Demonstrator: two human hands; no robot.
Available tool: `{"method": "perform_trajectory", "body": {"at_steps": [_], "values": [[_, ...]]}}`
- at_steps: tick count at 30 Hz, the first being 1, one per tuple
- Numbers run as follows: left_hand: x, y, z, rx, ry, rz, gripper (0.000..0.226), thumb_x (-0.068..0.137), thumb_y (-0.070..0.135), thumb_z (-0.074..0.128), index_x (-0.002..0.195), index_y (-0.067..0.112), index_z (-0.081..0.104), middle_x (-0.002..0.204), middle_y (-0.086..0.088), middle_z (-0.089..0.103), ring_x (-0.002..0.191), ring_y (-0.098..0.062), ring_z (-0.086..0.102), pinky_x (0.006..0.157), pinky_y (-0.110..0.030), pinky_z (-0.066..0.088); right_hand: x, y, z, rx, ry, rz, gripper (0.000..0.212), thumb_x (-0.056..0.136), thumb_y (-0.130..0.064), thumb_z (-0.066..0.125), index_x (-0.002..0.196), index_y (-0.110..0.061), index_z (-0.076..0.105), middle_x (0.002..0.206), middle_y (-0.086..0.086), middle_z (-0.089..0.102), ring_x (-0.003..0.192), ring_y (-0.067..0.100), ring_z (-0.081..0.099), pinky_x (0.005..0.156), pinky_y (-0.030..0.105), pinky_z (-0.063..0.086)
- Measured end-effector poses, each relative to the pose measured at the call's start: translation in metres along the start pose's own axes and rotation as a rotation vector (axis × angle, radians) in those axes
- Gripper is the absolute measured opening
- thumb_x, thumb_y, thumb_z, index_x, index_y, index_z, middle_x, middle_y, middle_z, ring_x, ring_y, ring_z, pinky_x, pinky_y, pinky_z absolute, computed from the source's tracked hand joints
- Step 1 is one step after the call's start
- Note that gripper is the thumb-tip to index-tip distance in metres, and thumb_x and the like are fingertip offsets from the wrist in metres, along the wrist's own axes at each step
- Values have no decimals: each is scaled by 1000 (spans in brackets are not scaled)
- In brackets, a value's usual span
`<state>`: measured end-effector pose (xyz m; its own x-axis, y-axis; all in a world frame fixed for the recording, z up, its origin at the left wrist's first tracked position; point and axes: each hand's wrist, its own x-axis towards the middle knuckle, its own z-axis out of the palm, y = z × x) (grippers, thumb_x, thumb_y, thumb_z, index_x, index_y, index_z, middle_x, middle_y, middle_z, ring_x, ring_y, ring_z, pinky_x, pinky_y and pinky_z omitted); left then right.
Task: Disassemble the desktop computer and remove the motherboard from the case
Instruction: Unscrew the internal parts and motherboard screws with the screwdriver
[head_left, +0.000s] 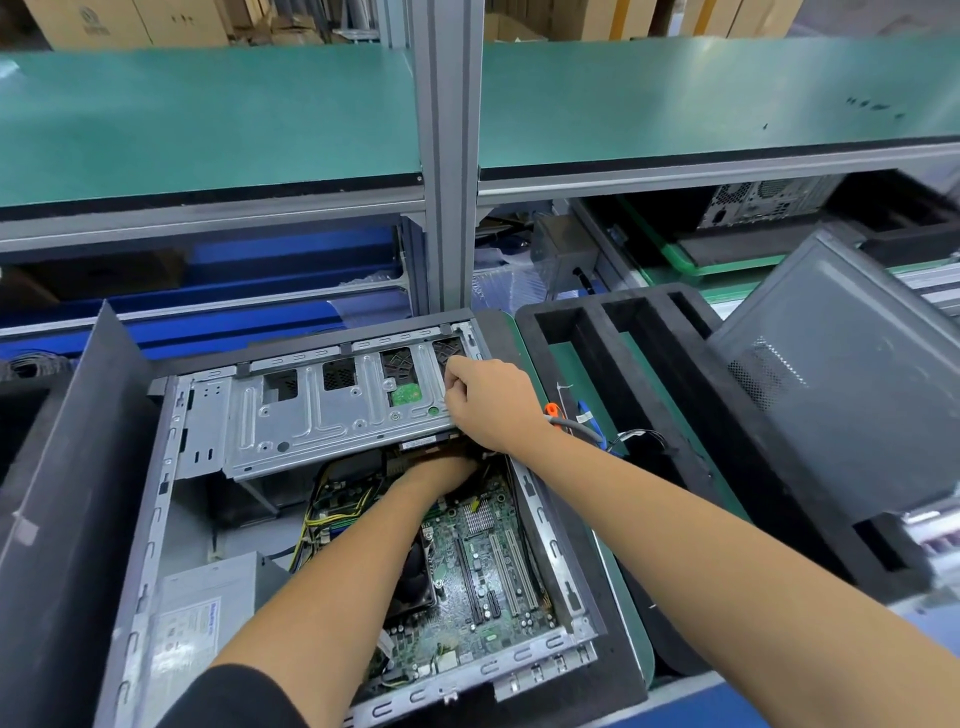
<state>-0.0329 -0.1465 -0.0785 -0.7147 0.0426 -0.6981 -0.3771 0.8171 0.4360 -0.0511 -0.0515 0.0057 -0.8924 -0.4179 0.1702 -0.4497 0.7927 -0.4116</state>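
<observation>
On the bench, inside a black foam tray (613, 670), the open case (156, 519) lies on its side with the motherboard (483, 587) still seated in its right half, green and studded with long black slots. Across the far end of the case sits a silver drive cage (311, 415), tilted, with cut-outs that show black mesh and a patch of green board. At the cage's right end the right hand (488, 405) rests on the metal, its fingers curled over the cage's edge and gripping it. Below it the left hand (441, 473) reaches under the near edge of the cage, above the far end of the motherboard; its fingers are hidden beneath the cage and the right wrist, so I cannot tell whether they hold anything. Yellow and black wires (322, 519) run along the motherboard's left side, beside the left forearm. A grey power supply (202, 618) with a white label fills the near left corner of the case. Just left of the case a dark panel (62, 493) stands upright. To the right lies a second black foam tray (649, 395) with long slots, holding loose cables, one with an orange plug (551, 413). Further right a grey side panel (852, 374) leans tilted. Behind everything runs a green shelf (208, 119) on grey aluminium posts, with cardboard boxes beyond.
</observation>
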Motion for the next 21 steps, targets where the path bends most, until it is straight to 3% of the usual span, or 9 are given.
{"method": "perform_trajectory", "body": {"at_steps": [6,9,10,12,14,16,17,19,21], "values": [[0,6,-1,-37,18,31,46,102,34,36,137,6,48,141,-14,48,127,-27,47,98,-33,37,0,0,2,-1,4,6,9,85,-15,47,78,-21,47,63,0,55,61,27,51,50,28,33],[-2,10,0,-83,60,122,37,104,21,32,133,4,48,136,-19,51,93,-18,57,67,-7,40,1,0,1,2,8,7,8,85,-15,47,78,-20,48,63,0,56,61,27,52,51,29,36],[-4,12,0,-108,68,149,35,104,16,30,133,4,46,136,-21,50,94,-19,56,67,-10,42,1,-1,1,-1,8,9,7,85,-15,47,79,-19,49,63,1,56,61,28,52,52,30,37],[-6,14,0,-130,44,177,37,104,13,28,139,6,38,143,-18,44,121,-24,47,93,-24,39,0,-1,2,-10,13,14,7,84,-15,47,80,-16,52,64,2,56,61,29,52,53,30,38],[-7,15,-2,-68,63,201,37,104,11,28,139,6,38,143,-16,44,128,-26,42,90,-22,38,0,-1,2,-16,16,13,8,84,-15,46,81,-14,54,64,3,57,61,29,52,54,30,38],[-7,14,-2,49,62,198,32,103,10,28,130,4,45,131,-15,52,115,-26,50,69,-16,40,0,-2,2,-21,14,6,9,85,-14,46,82,-14,55,64,3,58,60,29,52,54,31,39],[-6,13,-1,96,67,192,28,103,10,27,121,7,49,120,-12,55,100,-21,52,63,-16,39,1,-2,2,-21,14,6,8,85,-14,46,82,-14,54,64,3,57,60,28,52,54,31,39],[-4,9,1,113,65,161,23,104,15,28,95,20,49,88,-2,49,69,-9,38,49,-14,31,0,-2,1,-25,7,7,7,85,-14,46,81,-15,52,63,1,56,60,28,52,55,31,40],[-3,10,-1,118,74,110,23,104,16,26,104,23,48,89,5,46,69,-8,34,50,-11,24,0,-2,1,-27,1,8,6,85,-15,46,81,-17,51,63,0,55,60,28,51,56,31,41]]}}
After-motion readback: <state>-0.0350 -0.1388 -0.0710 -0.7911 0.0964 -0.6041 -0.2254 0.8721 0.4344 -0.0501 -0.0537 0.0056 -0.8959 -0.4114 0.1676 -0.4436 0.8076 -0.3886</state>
